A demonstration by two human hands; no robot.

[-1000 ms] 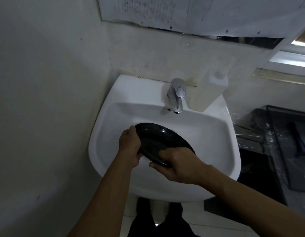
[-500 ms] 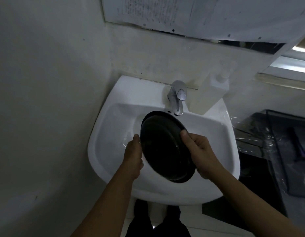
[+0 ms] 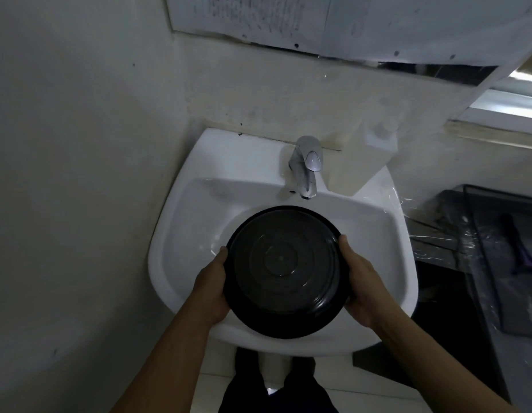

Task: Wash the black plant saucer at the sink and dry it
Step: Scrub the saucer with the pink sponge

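The black plant saucer (image 3: 284, 271) is round, with raised rings on the face turned toward me. It hangs over the front half of the white sink (image 3: 181, 231). My left hand (image 3: 209, 289) grips its left rim. On the opposite rim my right hand (image 3: 361, 284) grips it, thumb on the upper edge. Most fingers of both hands are hidden behind the saucer. The chrome tap (image 3: 306, 166) stands at the back of the basin, and no water stream shows under it.
A white soap dispenser bottle (image 3: 363, 158) stands right of the tap. A dark wire rack under clear plastic (image 3: 494, 257) sits to the right of the sink. A wall runs close along the left. A paper-covered mirror (image 3: 318, 22) hangs above.
The saucer rose out of the basin and turned from a steep tilt to face me squarely. My right hand shifted from its lower edge to its right rim. The view moved down slightly.
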